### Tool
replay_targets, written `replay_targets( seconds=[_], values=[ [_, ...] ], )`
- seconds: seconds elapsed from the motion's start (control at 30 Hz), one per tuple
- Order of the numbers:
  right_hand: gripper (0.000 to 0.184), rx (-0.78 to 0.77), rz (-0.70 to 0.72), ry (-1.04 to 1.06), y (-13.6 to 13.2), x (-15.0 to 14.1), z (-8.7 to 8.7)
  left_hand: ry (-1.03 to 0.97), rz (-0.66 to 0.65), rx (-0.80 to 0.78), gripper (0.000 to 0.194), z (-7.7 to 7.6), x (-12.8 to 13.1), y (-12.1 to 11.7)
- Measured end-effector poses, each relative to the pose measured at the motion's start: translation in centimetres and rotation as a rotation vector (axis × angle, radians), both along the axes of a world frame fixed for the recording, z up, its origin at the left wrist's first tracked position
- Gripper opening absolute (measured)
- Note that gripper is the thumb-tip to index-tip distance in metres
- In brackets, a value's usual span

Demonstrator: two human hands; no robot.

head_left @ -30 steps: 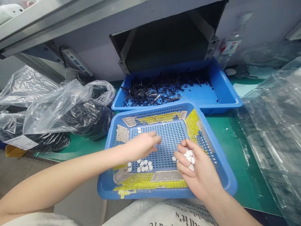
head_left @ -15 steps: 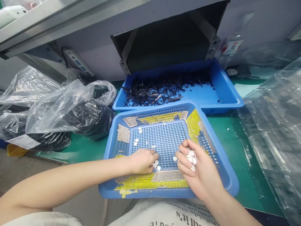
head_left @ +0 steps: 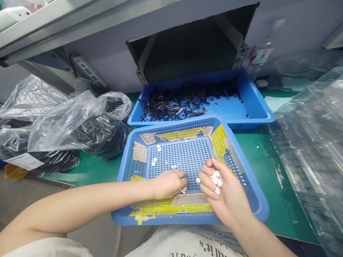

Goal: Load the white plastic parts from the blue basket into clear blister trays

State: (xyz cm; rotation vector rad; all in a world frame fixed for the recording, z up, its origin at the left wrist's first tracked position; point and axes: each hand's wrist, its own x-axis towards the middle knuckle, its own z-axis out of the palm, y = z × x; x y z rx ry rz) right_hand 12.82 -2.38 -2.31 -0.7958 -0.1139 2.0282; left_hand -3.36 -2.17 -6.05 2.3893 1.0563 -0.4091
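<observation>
Several small white plastic pieces [head_left: 216, 180] lie cupped in my right hand [head_left: 227, 192], its fingers curled round them over the right side of the blue perforated basket [head_left: 258, 200]. My left hand [head_left: 171, 184] is low in the basket with its fingers pinched together on a white piece [head_left: 183, 190], which shows under the fingertips. One more white piece [head_left: 198, 180] shows beside my right fingers. Toward the basket's left side, a few loose white pieces [head_left: 154, 161] rest on the mesh floor, with tiny white scraps [head_left: 174, 166] near its middle.
Behind the basket stands a blue tray [head_left: 259, 110] holding many thin black plastic bits [head_left: 171, 105]. Clear bags [head_left: 102, 132] of black parts sit at left. Stacked clear plastic trays [head_left: 311, 142] occupy the right, and a bottle [head_left: 261, 55] stands at the back.
My left hand has moved slightly right, toward my right hand, and its fingers have closed on a white piece from the basket floor. My right hand keeps its handful.
</observation>
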Motion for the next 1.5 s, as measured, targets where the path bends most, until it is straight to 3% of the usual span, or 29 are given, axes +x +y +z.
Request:
replay_targets(
  seconds=[0.1, 0.2, 0.3, 0.4, 0.5, 0.6, 0.7, 0.77, 0.83, 0.93, 1.0, 1.13, 1.5],
  values=[
    [0.014, 0.003, -0.005, -0.009, 0.0, 0.0, -0.1, -0.009, -0.002, 0.046, 0.005, -0.4, 0.4, -0.4],
    [0.013, -0.01, -0.037, -0.05, 0.0, -0.1, 0.0, -0.029, 0.077, 0.026, 0.009, -0.6, 0.3, -0.2],
    [0.011, -0.033, -0.106, -0.1, 0.1, -0.2, 0.0, -0.066, 0.17, 0.025, 0.012, 0.2, -0.1, 0.8],
    [0.01, -0.061, -0.159, -0.126, 0.3, -0.3, -0.1, -0.143, 0.273, 0.038, 0.011, 2.6, -0.3, 1.9],
    [0.008, -0.095, -0.158, -0.142, 0.3, -0.4, -0.1, -0.355, 0.368, 0.064, 0.01, 5.9, 0.4, 2.4],
    [0.008, -0.044, -0.046, -0.036, 0.2, -0.4, -0.1, -0.51, 0.291, 0.103, 0.01, 8.7, 1.7, 2.4],
    [0.011, -0.033, 0.045, 0.047, 0.2, -0.3, 0.0, -0.524, 0.177, 0.164, 0.018, 10.0, 2.1, 2.4],
    [0.009, -0.09, 0.03, 0.025, 0.2, -0.2, 0.1, -0.438, 0.218, 0.255, 0.02, 9.6, 1.4, 2.4],
    [0.007, -0.112, 0.013, 0.01, 0.2, -0.1, 0.1, -0.215, 0.292, 0.283, 0.016, 8.2, 0.1, 2.3],
    [0.008, -0.079, 0.024, 0.021, 0.2, -0.1, 0.3, 0.228, 0.291, 0.065, 0.025, 4.9, -1.7, 1.2],
    [0.008, -0.07, 0.025, 0.009, 0.1, -0.2, 0.3, 0.358, 0.282, -0.051, 0.035, 2.9, -2.4, 0.0],
    [0.009, -0.066, 0.009, -0.02, 0.1, -0.1, 0.2, 0.356, 0.302, -0.116, 0.028, 0.8, -2.7, -1.5],
    [0.009, -0.051, 0.028, -0.007, 0.0, 0.0, 0.3, 0.116, 0.484, -0.281, 0.008, 1.2, -3.6, -0.8]
  ],
)
